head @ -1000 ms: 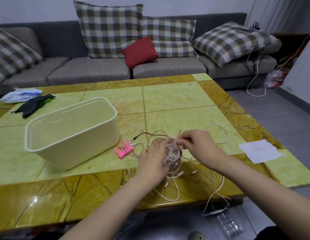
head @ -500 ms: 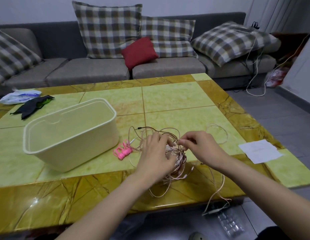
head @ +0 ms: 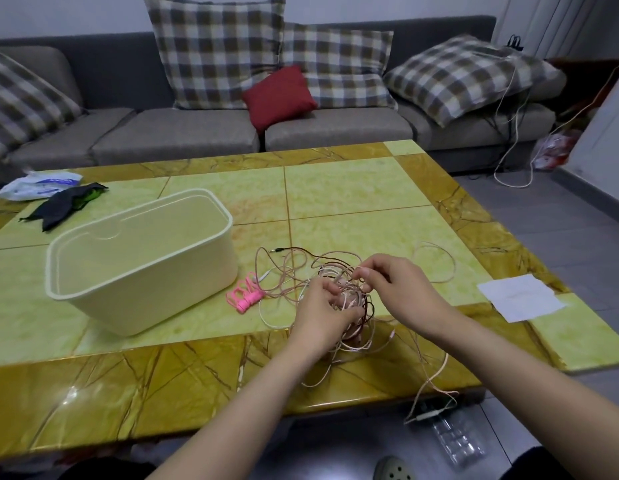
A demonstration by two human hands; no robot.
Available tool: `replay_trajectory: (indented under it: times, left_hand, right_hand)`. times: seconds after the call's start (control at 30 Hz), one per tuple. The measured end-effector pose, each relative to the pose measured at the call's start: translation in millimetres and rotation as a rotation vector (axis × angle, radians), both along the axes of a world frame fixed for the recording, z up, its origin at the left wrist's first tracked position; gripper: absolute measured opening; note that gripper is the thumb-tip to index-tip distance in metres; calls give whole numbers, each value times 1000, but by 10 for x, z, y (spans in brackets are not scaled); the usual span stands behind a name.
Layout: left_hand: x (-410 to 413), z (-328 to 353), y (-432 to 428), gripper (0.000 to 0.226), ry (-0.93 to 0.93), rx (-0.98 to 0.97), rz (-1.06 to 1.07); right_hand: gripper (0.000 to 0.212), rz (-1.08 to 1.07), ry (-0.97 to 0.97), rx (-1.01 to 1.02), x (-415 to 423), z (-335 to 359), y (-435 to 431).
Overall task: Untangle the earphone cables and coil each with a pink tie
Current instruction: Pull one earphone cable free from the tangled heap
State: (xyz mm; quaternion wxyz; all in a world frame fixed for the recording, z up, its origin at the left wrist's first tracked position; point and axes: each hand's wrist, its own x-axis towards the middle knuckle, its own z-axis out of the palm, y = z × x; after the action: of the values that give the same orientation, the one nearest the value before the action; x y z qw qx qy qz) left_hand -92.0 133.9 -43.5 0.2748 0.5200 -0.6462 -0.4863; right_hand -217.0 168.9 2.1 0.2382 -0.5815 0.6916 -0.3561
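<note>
The left hand (head: 321, 313) grips the earphone cables (head: 361, 318), the right hand (head: 401, 289) pinches a strand, near the counter's (head: 353, 188) six o'clock edge, one dangling over it; pink ties (head: 245, 296) at nine o'clock, beside the bin (head: 145, 271)

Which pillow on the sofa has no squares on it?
The small plain red cushion, leaning in the middle of the grey sofa. All the other cushions are brown-and-white checked.

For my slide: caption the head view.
Left hand and right hand hold a cable tangle beside pink ties on the table.
</note>
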Motion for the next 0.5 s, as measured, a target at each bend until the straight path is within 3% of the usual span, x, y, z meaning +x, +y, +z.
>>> replay_trajectory:
  times: [0.23,0.5]
  left_hand:
    - [59,60,8,44,23,-108,51]
    - [77,78,99,44,-41,-249,-42]
  right_hand:
    - [14,50,139,91,-85,-46,67]
    - [20,24,289,91,-14,-100,97]
